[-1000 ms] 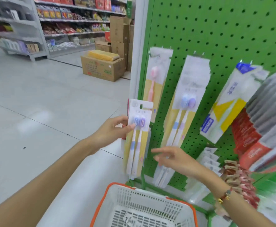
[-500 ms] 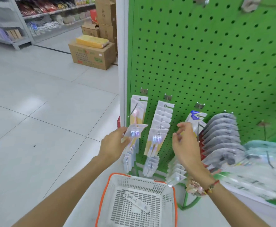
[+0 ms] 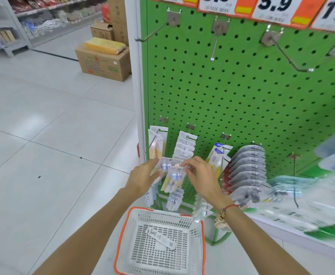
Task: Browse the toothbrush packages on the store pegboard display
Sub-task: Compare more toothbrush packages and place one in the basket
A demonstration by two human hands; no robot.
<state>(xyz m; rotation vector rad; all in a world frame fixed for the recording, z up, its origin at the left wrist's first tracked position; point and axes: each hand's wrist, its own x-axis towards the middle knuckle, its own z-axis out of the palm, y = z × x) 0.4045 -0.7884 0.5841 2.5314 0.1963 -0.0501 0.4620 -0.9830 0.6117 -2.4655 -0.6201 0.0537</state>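
Observation:
A green pegboard [image 3: 232, 92] carries rows of hanging toothbrush packages low down. My left hand [image 3: 142, 177] holds a two-brush package [image 3: 165, 165] lifted off its row and tilted flat. Just right of it my right hand [image 3: 200, 175] pinches the top of the front package [image 3: 174, 178] on the neighbouring hook's stack [image 3: 185, 145]. More packages hang further right: a blue and yellow one [image 3: 215, 157] and a fanned grey stack [image 3: 248, 169].
A white basket with an orange rim [image 3: 123, 231] stands on the floor below my hands, with one small packet [image 3: 161, 238] inside. Bare metal hooks [image 3: 286, 52] jut out of the upper pegboard under price tags [image 3: 274, 6]. Cardboard boxes [image 3: 103, 62] sit on the aisle floor to the left.
The view has pulled back and up from the display. My right hand has moved left from the blue and yellow package to the front package beside my left hand.

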